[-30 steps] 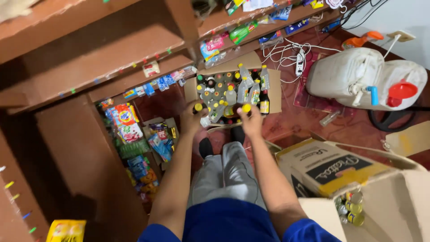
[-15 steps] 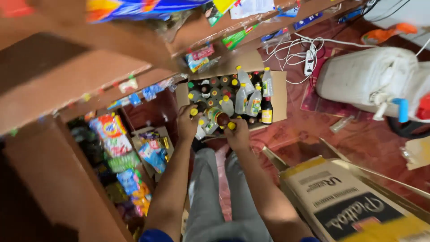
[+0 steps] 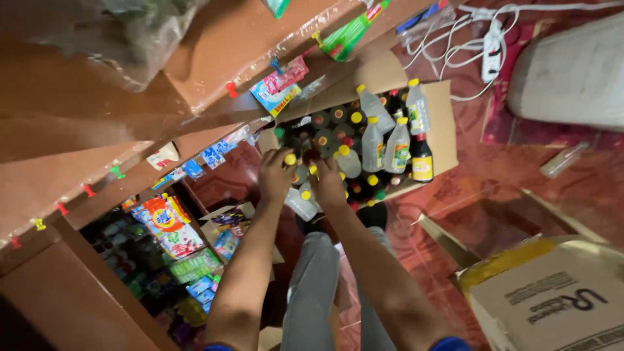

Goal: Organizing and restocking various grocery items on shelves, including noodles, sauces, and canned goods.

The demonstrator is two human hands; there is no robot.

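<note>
An open cardboard box [image 3: 443, 127] on the floor holds several bottles, clear ones with yellow caps [image 3: 373, 144] and dark ones with coloured caps. My left hand [image 3: 275, 177] and my right hand [image 3: 329, 185] reach down into its near edge. Both hands curl around clear yellow-capped bottles [image 3: 300, 200] at the front of the box. Exactly which bottle each hand grips is partly hidden by the fingers. My legs in grey trousers [image 3: 318, 286] stand just below the box.
Brown wooden shelves [image 3: 117, 136] with hanging sachets rise on the left, packed goods [image 3: 172, 240] beneath them. A second cardboard box [image 3: 552, 292] stands at the lower right. A white power strip with cables [image 3: 491, 39] and a large white jug [image 3: 572, 71] lie at the upper right.
The view has moved closer and leaned left toward the shelves. Both hands stay at the front of the bottle box, now curled lower around the clear bottles.
</note>
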